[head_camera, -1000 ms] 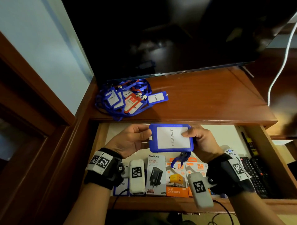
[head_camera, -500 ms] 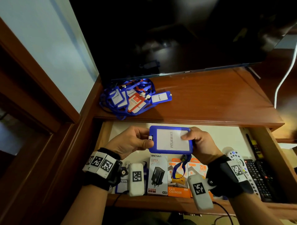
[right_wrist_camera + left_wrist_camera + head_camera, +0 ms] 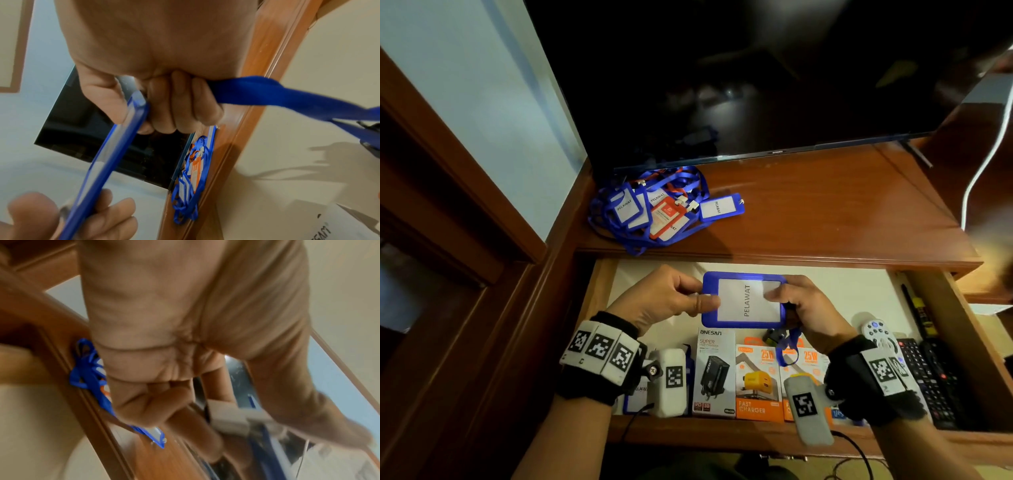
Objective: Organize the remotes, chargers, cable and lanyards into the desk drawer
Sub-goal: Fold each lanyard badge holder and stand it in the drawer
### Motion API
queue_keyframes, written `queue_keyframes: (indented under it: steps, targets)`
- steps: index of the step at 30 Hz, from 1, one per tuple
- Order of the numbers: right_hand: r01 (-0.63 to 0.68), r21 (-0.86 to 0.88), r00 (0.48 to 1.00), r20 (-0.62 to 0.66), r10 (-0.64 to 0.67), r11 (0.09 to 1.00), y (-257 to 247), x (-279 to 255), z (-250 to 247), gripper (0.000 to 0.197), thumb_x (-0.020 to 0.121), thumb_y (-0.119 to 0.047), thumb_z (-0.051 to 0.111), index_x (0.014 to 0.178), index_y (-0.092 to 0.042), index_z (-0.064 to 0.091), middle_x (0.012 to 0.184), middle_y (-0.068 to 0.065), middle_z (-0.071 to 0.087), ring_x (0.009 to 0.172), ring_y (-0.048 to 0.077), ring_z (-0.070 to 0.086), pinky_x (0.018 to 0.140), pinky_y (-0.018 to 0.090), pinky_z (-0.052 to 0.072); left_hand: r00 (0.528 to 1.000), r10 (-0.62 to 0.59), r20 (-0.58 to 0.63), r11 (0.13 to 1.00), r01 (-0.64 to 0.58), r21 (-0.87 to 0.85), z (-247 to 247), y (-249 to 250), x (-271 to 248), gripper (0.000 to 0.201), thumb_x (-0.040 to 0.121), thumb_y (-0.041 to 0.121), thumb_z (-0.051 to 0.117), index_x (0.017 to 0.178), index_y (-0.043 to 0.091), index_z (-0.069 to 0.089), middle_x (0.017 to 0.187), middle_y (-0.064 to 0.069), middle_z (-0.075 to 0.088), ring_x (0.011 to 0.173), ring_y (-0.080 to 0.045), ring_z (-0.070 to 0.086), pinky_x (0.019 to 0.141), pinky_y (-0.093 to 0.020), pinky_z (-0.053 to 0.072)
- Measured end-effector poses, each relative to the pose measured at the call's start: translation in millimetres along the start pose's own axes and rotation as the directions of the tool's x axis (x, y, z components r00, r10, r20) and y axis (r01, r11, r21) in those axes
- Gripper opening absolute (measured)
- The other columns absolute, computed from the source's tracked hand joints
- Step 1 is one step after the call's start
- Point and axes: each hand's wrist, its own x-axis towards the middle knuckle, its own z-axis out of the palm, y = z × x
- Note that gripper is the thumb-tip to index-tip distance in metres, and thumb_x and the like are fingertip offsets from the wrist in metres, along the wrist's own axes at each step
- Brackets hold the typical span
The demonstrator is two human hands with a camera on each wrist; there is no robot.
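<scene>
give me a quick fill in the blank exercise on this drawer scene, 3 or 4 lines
1. Both hands hold a blue badge holder whose card reads ____.
2. The pile of lanyards lies on the desk top, in front of the ____.
3. The strap of the held badge runs through the ____ hand.
4. The remotes lie at the ____ end of the drawer.

Missing words: PELAWAT; television; right; right

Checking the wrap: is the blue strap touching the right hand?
Touching. The right wrist view shows the blue strap running out from under the right hand's curled fingers.
</scene>
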Motion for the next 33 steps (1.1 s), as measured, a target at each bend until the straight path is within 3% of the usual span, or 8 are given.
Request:
queue_keyframes:
  steps: [7, 12, 15, 18, 21, 24, 29, 33]
  targets:
    - [0.091, 0.210, 0.991, 0.081, -0.110, 0.973, -9.0, -4.5, -2.2, 0.040, 0.041, -0.024, 0.065, 0.073, -0.001, 0.068, 0.066, 0.012, 0.069, 0.058, 0.021, 0.065, 0.047, 0.020, 0.048, 1.000, -0.018, 0.014, 0.998, 0.018, -0.067, -0.4, 0.1, 4.7, 0.046, 0.066, 0.038, 0.070, 0.098, 0.004, 0.072, 0.063, -0.002, 0.059, 0.060, -0.010, 0.048, 0.062, -0.026, 0.040]
    - [0.100, 0.181, 0.995, 0.006, -0.103, 0.978, -8.9, 2.2, 0.2, 0.045, 0.041, -0.026, 0.066, 0.076, 0.002, 0.068, 0.067, 0.015, 0.068, 0.059, 0.027, 0.063, 0.050, 0.025, 0.048, 0.997, 0.023, -0.069, 1.000, -0.021, 0.021, -2.7, -2.0, 10.8, 0.026, 0.075, 0.030, 0.073, 0.088, 0.007, 0.073, 0.060, 0.006, 0.063, 0.054, -0.005, 0.052, 0.061, -0.022, 0.045]
    - [0.083, 0.135, 0.996, -0.049, -0.077, 0.987, -4.2, 5.6, 2.4, 0.049, 0.048, -0.031, 0.070, 0.082, 0.004, 0.066, 0.072, 0.021, 0.061, 0.063, 0.034, 0.049, 0.055, 0.029, 0.036, 0.992, 0.051, -0.115, 0.996, -0.042, 0.077, -3.6, -3.0, 11.6, 0.014, 0.081, 0.028, 0.070, 0.079, 0.014, 0.072, 0.056, 0.007, 0.065, 0.051, -0.003, 0.055, 0.056, -0.014, 0.043]
    - [0.063, 0.121, 0.998, -0.020, -0.061, 0.991, 1.5, 1.3, 8.8, 0.036, 0.061, -0.036, 0.071, 0.064, -0.001, 0.061, 0.052, 0.012, 0.041, 0.046, 0.023, 0.030, 0.047, 0.029, 0.020, 0.975, 0.035, -0.220, 0.999, -0.041, -0.020, -3.3, -5.9, 12.2, 0.015, 0.084, 0.024, 0.068, 0.069, 0.020, 0.070, 0.051, 0.004, 0.063, 0.049, -0.004, 0.054, 0.053, -0.014, 0.040]
    - [0.075, 0.113, 0.993, 0.080, -0.084, 0.991, 6.4, -6.4, 17.4, 0.034, 0.070, -0.038, 0.068, 0.063, -0.007, 0.058, 0.045, -0.002, 0.025, 0.043, 0.013, 0.015, 0.047, 0.030, 0.009, 0.929, -0.043, -0.369, 0.974, -0.043, -0.221, -3.3, -8.6, 14.9, 0.016, 0.086, 0.020, 0.067, 0.072, 0.011, 0.070, 0.055, 0.002, 0.063, 0.049, -0.005, 0.053, 0.053, -0.018, 0.040]
    - [0.103, -0.078, 0.989, 0.119, -0.094, 0.992, 3.2, -11.5, 22.7, 0.025, 0.078, -0.029, 0.070, 0.068, -0.009, 0.059, 0.048, -0.004, 0.029, 0.044, 0.012, 0.022, 0.048, 0.029, 0.016, 0.830, -0.129, -0.543, 0.938, -0.076, -0.339, -3.9, -11.8, 19.2, 0.019, 0.086, 0.020, 0.066, 0.072, 0.007, 0.068, 0.059, -0.005, 0.061, 0.052, -0.008, 0.052, 0.053, -0.019, 0.040]
    - [0.194, -0.385, 0.964, 0.245, -0.103, 0.902, -18.7, -21.2, 28.9, 0.021, 0.093, -0.016, 0.058, 0.076, -0.006, 0.066, 0.046, -0.011, 0.038, 0.042, 0.003, 0.033, 0.047, 0.019, 0.029, 0.683, -0.072, -0.727, 0.985, -0.064, -0.158, 9.1, -20.9, 28.5, 0.022, 0.084, 0.025, 0.067, 0.066, 0.013, 0.067, 0.059, -0.003, 0.065, 0.055, -0.014, 0.059, 0.064, -0.030, 0.049]
    - [0.321, -0.423, 0.937, 0.270, -0.221, 0.847, -40.2, -25.0, 26.8, 0.018, 0.092, -0.012, 0.058, 0.080, -0.002, 0.069, 0.055, -0.005, 0.048, 0.051, 0.007, 0.040, 0.053, 0.020, 0.033, 0.788, 0.096, -0.608, 0.986, 0.006, 0.164, 30.4, -17.2, 25.1, 0.018, 0.085, 0.030, 0.065, 0.077, 0.015, 0.069, 0.072, -0.001, 0.069, 0.072, -0.019, 0.064, 0.071, -0.031, 0.051]
